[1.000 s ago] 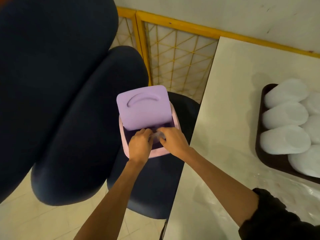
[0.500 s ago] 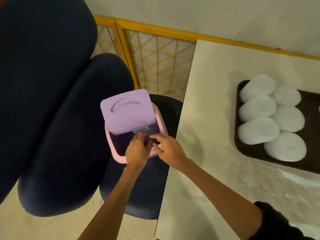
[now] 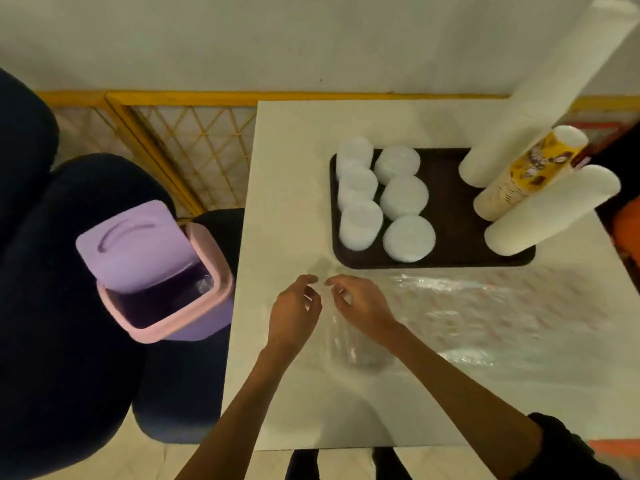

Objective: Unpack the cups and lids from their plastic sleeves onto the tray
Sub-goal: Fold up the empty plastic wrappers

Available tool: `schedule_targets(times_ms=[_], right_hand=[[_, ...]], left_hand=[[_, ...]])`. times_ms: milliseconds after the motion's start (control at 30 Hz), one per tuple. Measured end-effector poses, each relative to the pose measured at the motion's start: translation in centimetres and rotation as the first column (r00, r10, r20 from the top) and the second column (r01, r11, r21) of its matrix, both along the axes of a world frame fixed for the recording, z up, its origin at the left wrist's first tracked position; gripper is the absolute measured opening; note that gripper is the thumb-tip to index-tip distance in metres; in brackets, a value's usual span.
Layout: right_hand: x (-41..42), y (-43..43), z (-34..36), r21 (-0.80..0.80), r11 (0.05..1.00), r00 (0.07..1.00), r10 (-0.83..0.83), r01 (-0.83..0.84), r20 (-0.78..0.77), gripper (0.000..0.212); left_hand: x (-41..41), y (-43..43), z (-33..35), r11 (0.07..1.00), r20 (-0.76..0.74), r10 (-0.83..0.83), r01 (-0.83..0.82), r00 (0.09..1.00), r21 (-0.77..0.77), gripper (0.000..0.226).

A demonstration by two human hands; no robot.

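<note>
A dark brown tray (image 3: 450,206) sits at the back of the white table. Several short stacks of white lids (image 3: 405,195) fill its left half. On its right half stand a tall white cup stack (image 3: 540,98), a yellow printed cup stack (image 3: 530,171) and a shorter white cup stack (image 3: 550,209). A crumpled clear plastic sleeve (image 3: 485,306) lies on the table in front of the tray. My left hand (image 3: 294,310) and my right hand (image 3: 360,303) hover close together just left of it, fingers loosely curled, with nothing visibly held.
A lilac bin (image 3: 156,271) with a pink rim and tilted swing lid stands left of the table (image 3: 287,168), among dark blue chairs (image 3: 52,306). Behind them is a yellow lattice fence (image 3: 187,140). A white wall runs along the back.
Both hands left the bin's opening and moved right to above the table. A bit of clear plastic now lies inside the bin. My view swung right, showing the whole tray.
</note>
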State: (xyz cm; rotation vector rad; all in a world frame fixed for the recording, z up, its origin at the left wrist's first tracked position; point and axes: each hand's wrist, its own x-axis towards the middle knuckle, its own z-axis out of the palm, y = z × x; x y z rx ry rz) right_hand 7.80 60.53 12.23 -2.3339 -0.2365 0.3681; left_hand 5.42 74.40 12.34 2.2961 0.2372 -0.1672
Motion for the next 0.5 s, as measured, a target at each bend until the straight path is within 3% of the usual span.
schedule_targets(times_ms=[200, 500], right_hand=[[-2.1, -10.3, -0.3, -0.089, 0.987, 0.986, -0.141, 0.134, -0.086, 0.025], [-2.1, -20.3, -1.9, -0.28, 0.953, 0.991, -0.127, 0.113, -0.031, 0.029]], left_hand=[[-2.1, -9.4, 0.1, 0.995, -0.049, -0.071, 0.067, 0.996, -0.078, 0.029], [-3.9, -17.9, -0.3, 0.993, -0.093, -0.072, 0.063, 0.993, -0.1, 0.031]])
